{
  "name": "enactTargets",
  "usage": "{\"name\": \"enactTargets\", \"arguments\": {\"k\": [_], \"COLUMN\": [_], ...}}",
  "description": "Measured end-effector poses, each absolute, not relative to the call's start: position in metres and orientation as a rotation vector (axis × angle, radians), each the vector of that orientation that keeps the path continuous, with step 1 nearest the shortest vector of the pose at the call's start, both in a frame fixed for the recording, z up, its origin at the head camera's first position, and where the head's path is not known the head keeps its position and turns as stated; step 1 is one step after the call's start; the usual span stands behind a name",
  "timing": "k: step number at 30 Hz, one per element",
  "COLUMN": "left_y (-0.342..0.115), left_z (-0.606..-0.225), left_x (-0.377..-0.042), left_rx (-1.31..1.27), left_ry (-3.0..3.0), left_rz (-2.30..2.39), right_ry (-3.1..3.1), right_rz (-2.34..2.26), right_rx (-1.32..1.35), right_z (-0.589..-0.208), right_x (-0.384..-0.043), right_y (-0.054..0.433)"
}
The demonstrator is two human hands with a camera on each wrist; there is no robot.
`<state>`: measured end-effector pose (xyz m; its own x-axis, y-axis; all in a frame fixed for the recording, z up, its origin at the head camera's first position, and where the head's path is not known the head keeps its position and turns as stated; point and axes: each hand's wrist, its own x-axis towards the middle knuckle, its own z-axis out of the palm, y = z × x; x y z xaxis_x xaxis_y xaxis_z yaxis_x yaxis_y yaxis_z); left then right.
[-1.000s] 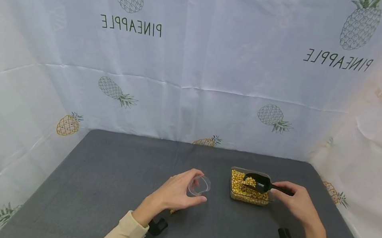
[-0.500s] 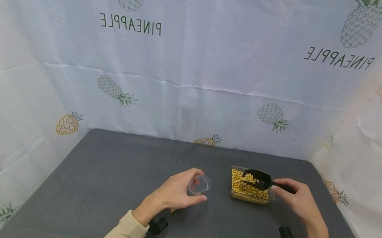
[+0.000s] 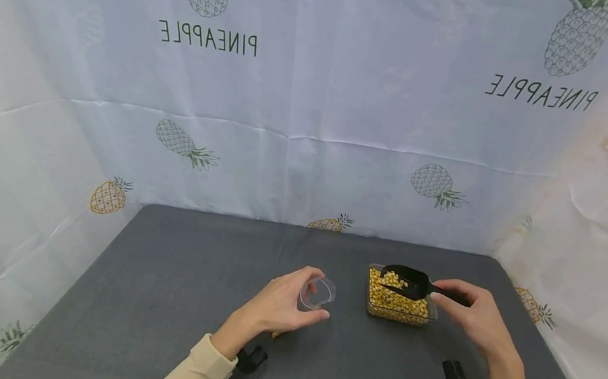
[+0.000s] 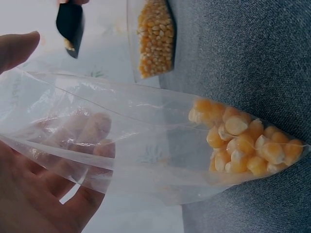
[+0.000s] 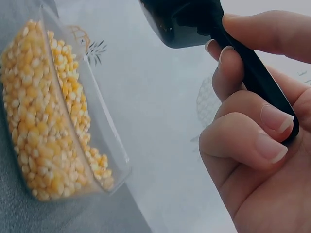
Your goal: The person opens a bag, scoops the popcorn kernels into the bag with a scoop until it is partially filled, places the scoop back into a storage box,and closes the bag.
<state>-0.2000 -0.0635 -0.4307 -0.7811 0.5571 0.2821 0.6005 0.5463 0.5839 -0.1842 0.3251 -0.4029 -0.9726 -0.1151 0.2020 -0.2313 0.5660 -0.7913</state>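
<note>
- Clear plastic makes the bag (image 4: pixel 146 121) hard to trace: in the head view only its mouth shows well, and the left hand (image 3: pixel 283 302) hides nearly all the rest.
- In the left wrist view, corn kernels (image 4: pixel 243 141) fill the bag's pointed end; whether that tip touches the grey table (image 3: pixel 183 276) is unclear.
- The left hand holds the bag's mouth, thumb well apart from the curved fingers; fingers show through the film, inside or behind it, I cannot tell which.
- The right hand (image 3: pixel 474 314) pinches the handle of a black scoop (image 3: pixel 419 285) between thumb and index finger, the other fingers curled in by the handle.
- The scoop, with kernels at its lip, sits over the clear container (image 5: pixel 104 116) of corn; contact with the heap is impossible to judge. The right wrist view crops its bowl, and the left wrist view blurs it.
- The container stands on the table, apart from the bag, partly covered by the scoop.
- 2 cream sleeves (image 3: pixel 206 362) run off the bottom edge.
- Behind, a curtain (image 3: pixel 317 89) bears mirrored "PINEAPPLE" 2 times; the 2 uppermost fruits are cropped.
</note>
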Motion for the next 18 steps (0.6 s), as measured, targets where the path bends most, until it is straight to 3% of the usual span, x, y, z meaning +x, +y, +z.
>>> {"name": "enactTargets", "arguments": {"k": [18], "left_y": [-0.062], "left_z": [-0.431], "left_x": [-0.200], "left_rx": [-1.022], "left_ry": [-2.709], "left_rz": [-1.057], "right_ry": [-2.582], "right_rz": [1.355], "right_rx": [0.505], "right_z": [-0.390], "right_x": [-0.176], "right_y": [0.301]}}
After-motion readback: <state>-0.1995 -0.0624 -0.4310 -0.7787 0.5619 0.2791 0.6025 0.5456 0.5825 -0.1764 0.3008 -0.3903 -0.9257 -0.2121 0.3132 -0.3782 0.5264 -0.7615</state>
